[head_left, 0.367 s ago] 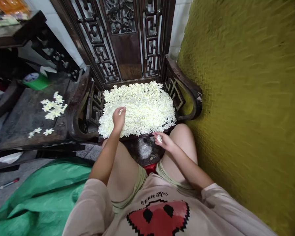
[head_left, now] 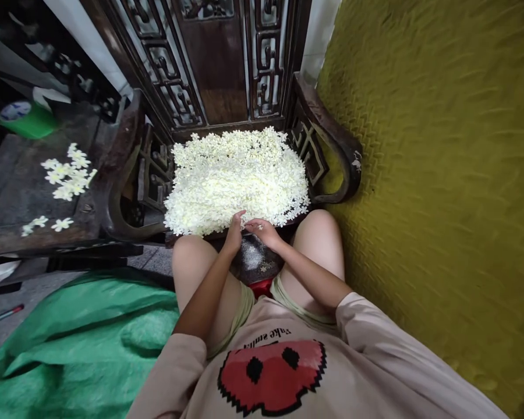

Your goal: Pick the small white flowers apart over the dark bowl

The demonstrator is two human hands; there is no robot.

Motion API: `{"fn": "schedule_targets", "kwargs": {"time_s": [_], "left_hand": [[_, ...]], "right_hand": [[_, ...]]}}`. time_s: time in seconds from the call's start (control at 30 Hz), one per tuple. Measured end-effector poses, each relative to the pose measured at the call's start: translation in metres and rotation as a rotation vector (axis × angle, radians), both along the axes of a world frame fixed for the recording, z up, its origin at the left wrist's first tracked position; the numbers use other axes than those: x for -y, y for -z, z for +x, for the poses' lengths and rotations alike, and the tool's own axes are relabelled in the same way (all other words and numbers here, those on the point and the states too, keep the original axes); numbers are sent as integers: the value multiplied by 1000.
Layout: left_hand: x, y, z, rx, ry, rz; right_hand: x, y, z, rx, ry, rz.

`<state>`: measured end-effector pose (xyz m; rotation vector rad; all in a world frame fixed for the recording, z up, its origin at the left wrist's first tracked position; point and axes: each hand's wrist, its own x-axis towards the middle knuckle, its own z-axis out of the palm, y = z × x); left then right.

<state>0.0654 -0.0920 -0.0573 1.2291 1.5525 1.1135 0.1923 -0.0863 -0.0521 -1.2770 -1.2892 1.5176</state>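
Observation:
A thick pile of small white flowers (head_left: 236, 174) covers the seat of a dark carved wooden chair (head_left: 332, 139). My two hands meet at the seat's front edge, just above my knees. My left hand (head_left: 236, 233) reaches in from the left, its fingertips touching the right hand; what it holds is hidden. My right hand (head_left: 267, 231) lies palm down with a small white flower (head_left: 259, 227) pinched in its fingers. Below the hands a dark surface carries a patch of white specks (head_left: 253, 256).
A second dark wooden seat (head_left: 35, 203) at the left bears a few loose white flowers (head_left: 67, 171) and a green container (head_left: 24, 119). Green plastic sheeting (head_left: 78, 343) covers the floor at lower left. An olive textured wall (head_left: 441, 174) fills the right. A pen (head_left: 2, 315) lies on the floor.
My left hand has come back off the flower pile toward me. My right hand turned palm down and moved left; the two now touch. The view has tilted down slightly.

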Motion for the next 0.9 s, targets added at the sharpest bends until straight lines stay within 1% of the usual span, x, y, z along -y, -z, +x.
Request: {"fn": "schedule_targets", "kwargs": {"time_s": [0.13, 0.2, 0.3, 0.4, 0.47, 0.6, 0.73, 0.9], "left_hand": [[9, -4, 5, -12, 131, -45], [11, -7, 9, -42, 149, -36], [8, -12, 15, -33, 91, -31], [3, -17, 14, 66, 29, -142], [1, -20, 10, 127, 27, -202], [2, -25, 3, 193, 43, -195], [4, -26, 3, 192, 24, -182], [6, -23, 5, 175, -19, -198]], "right_hand": [[15, 1, 2, -13, -30, -8], [18, 0, 4, -3, -24, -12], [16, 0, 6, 14, 7, -17], [10, 1, 10, 32, 42, -9], [7, 2, 13, 51, 79, -2], [5, 2, 18, 68, 116, 22], [4, -1, 19, 85, 113, 60], [6, -2, 18, 90, 120, 66]]}}
